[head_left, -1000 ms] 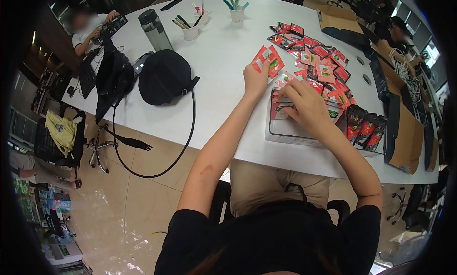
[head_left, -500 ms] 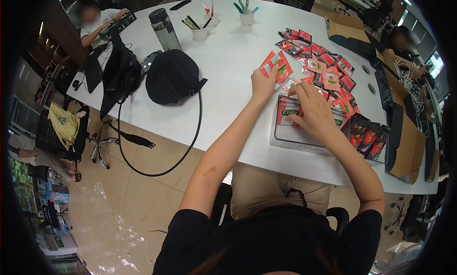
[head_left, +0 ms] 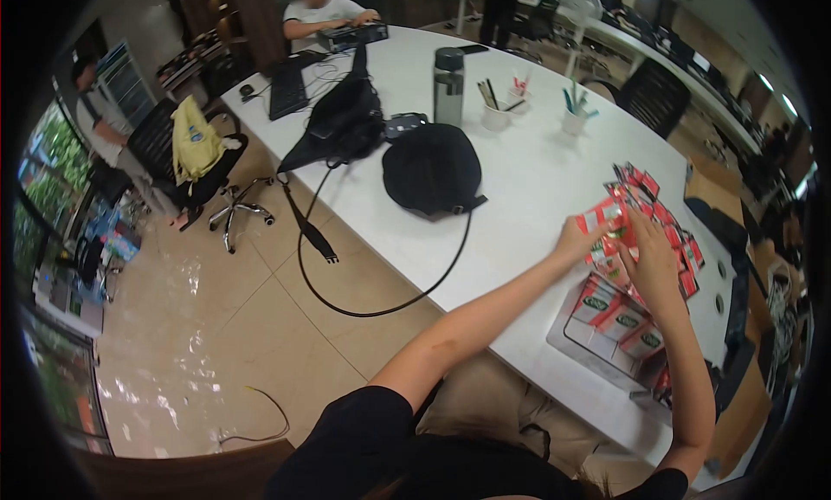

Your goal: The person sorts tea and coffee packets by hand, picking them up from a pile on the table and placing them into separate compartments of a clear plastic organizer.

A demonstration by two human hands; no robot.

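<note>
Red and pink sachets are held in my left hand [head_left: 578, 240], its fingers closed round their left side. Over the right side of these sachets [head_left: 604, 219] is my right hand [head_left: 651, 259], its fingers bent and partly blurred; whether it grips one is unclear. Just below the hands stands a clear box [head_left: 593, 348] with upright rows of red sachets with green labels [head_left: 620, 322]. Behind my right hand a loose pile of red sachets [head_left: 686, 245] spreads over the white table [head_left: 528, 180]. My right forearm hides part of the box's right end.
A black cap [head_left: 431, 169], a black bag [head_left: 342, 119] with a hanging strap, a grey bottle [head_left: 448, 89] and pen cups [head_left: 495, 117] stand on the table's left and far side. Open cardboard boxes [head_left: 714, 184] line the right edge. A person [head_left: 325, 15] sits at the far left.
The view has turned left, so the table sits further right. My right hand has left the box's sachets and moved up to the ones at my left hand.
</note>
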